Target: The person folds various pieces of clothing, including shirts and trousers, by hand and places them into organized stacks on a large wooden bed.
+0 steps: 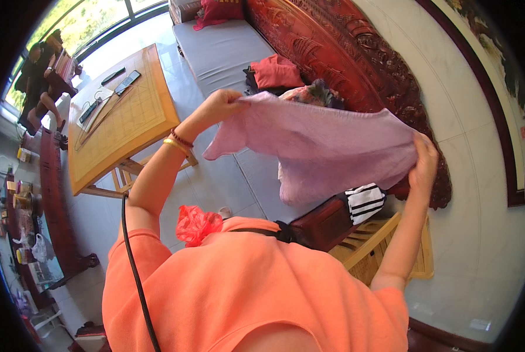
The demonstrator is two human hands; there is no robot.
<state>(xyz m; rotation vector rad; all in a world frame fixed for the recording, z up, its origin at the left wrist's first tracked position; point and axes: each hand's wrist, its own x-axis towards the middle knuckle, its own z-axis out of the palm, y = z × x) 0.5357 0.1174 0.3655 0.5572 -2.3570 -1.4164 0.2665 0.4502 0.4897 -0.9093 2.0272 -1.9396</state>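
Note:
A light purple cloth garment [328, 141] is stretched out between my two hands in front of me. My left hand [223, 105] grips its upper left corner, the fingers closed on the fabric. At the other end my right hand [424, 160] pinches the right edge. The lower part of the cloth hangs loose and sags in folds. Behind it, on the grey seat of a carved wooden sofa [218, 48], lie a folded red garment [277, 72] and a crumpled floral cloth [315, 94]. A white cloth with black stripes [365, 203] rests on the sofa's near armrest.
A wooden table [126, 127] at left holds a phone [128, 82], a remote control [88, 112] and a cable. Another person [40, 79] sits beyond it near the window. A wooden chair [376, 246] stands at lower right. A red plastic bag [196, 224] is at my waist.

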